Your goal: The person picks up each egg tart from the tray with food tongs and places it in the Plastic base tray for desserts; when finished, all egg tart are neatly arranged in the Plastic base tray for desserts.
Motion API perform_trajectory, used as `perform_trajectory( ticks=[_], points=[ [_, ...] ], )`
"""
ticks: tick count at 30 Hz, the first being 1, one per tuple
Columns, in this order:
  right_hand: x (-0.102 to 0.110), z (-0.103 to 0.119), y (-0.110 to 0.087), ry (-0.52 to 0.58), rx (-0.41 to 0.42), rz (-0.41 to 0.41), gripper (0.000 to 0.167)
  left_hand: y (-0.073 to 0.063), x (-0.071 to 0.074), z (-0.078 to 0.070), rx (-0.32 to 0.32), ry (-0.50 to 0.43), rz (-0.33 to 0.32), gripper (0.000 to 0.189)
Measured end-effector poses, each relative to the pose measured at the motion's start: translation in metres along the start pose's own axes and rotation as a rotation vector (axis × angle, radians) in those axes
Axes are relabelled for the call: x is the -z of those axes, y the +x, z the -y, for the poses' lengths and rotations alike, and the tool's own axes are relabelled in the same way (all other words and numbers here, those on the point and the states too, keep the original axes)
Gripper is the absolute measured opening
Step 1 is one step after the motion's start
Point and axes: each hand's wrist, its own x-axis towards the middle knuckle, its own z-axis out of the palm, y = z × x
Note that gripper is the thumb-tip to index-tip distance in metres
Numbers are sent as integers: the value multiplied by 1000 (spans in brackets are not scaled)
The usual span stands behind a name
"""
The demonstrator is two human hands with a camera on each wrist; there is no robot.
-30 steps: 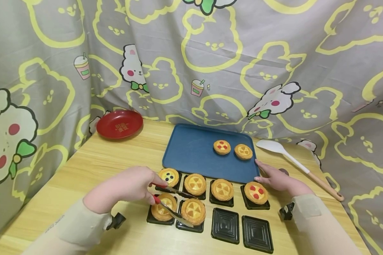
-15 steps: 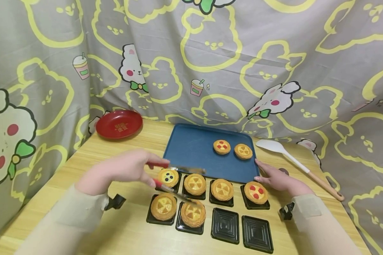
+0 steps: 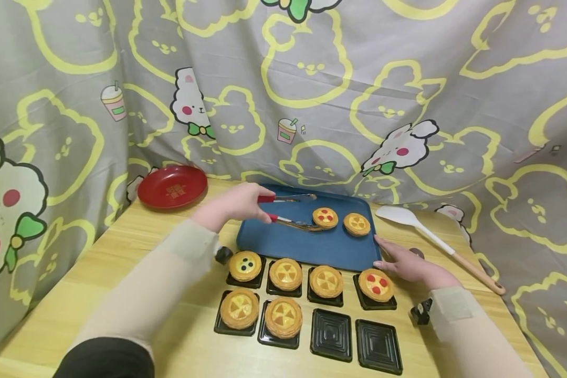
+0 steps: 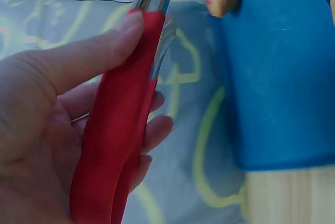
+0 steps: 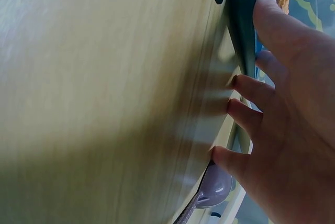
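Note:
My left hand (image 3: 243,202) grips red-handled metal tongs (image 3: 290,222) above the blue tray (image 3: 274,239). The tong arms are spread, their tips by an egg tart with red toppings (image 3: 325,217); whether they touch it I cannot tell. Just right of it on the tray is a tart with yellow wedges (image 3: 357,224). In the left wrist view, thumb and fingers wrap the red handle (image 4: 120,109). My right hand (image 3: 406,265) rests at the tray's right edge, fingers extended. In the right wrist view, its thumb touches the tray's rim while the other fingertips reach the table.
Nearer me, several tarts sit on black square bases, one with dark berries (image 3: 245,265), one with red toppings (image 3: 376,285). Two more black bases (image 3: 331,335) lie front right. A red plate (image 3: 172,187) stands back left. Right are a white spatula (image 3: 399,215) and a purplish spoon (image 5: 214,186).
My left hand has carried the tongs from over the front tarts forward and right, onto the tray beside the red-topped tart. The right hand has stayed at the tray's edge.

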Motion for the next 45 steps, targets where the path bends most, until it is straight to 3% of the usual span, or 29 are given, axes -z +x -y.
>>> perform_trajectory(
  ticks=[5, 11, 18, 24, 28, 32, 39, 45],
  points=[
    [0, 3, 2, -5, 17, 0, 80, 35, -18, 6, 36, 22, 1, 73],
    [1, 6, 3, -1, 2, 15, 80, 55, -33, 4, 65, 37, 7, 68],
    [-1, 7, 4, -3, 43, -11, 79, 60, -40, -3, 72, 38, 26, 64],
    [-1, 8, 3, 20, 2, 12, 80, 55, -43, -5, 82, 25, 8, 61],
    [-1, 10, 3, 11, -11, 16, 79, 45, -41, -7, 66, 31, -8, 60],
    [-1, 10, 2, 9, -10, 18, 80, 26, -34, -13, 19, 42, -8, 59],
    [-3, -2, 1, -1, 16, -2, 82, -28, -26, -43, -123, 56, 60, 57],
    [-3, -5, 1, 17, 3, 5, 84, -74, -34, -66, -294, 153, 124, 55]
  ],
)
